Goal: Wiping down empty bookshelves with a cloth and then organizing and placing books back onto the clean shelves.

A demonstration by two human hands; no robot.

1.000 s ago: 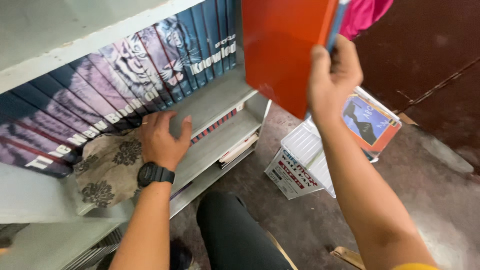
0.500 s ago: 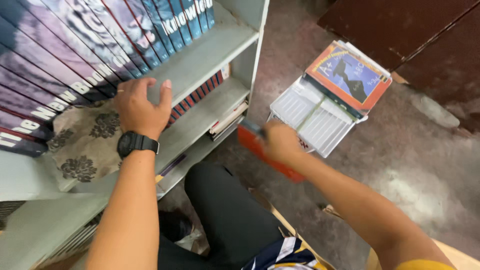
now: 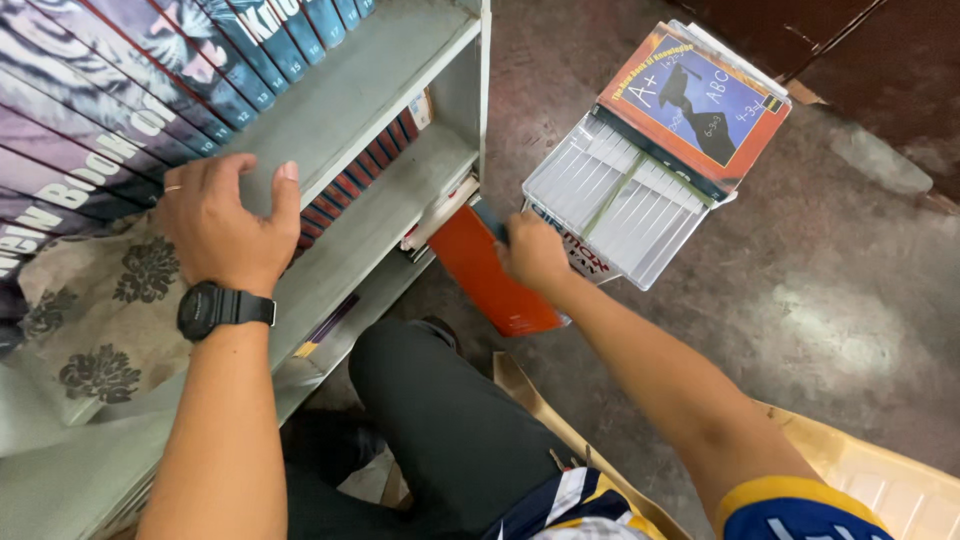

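A: What is seen of the hands in the head view?

B: The left hand (image 3: 222, 222) is laid flat on the edge of the grey shelf board (image 3: 350, 100), fingers spread and closed on nothing; a black wristwatch (image 3: 215, 308) is worn on its wrist. The right hand (image 3: 532, 252) is clamped on the top edge of a flat orange-red book (image 3: 490, 275).

A: Where is that book placed?

B: It is held low, tilted, just beside the bottom corner of the grey shelving unit, in front of the lower shelf where thin books (image 3: 360, 178) are stacked. It is also just beside a white ribbed box (image 3: 625, 205), on which a picture book with an orange border and blue cover (image 3: 695, 100) is rested.

A: And around the left hand?

B: A row of dark-spined volumes (image 3: 120, 110) is stood behind it, and a beige cloth with a dark floral print (image 3: 95, 320) is spread beneath the wrist. A knee in black trousers (image 3: 430, 400) is seen below, over the brown speckled floor (image 3: 840, 300).
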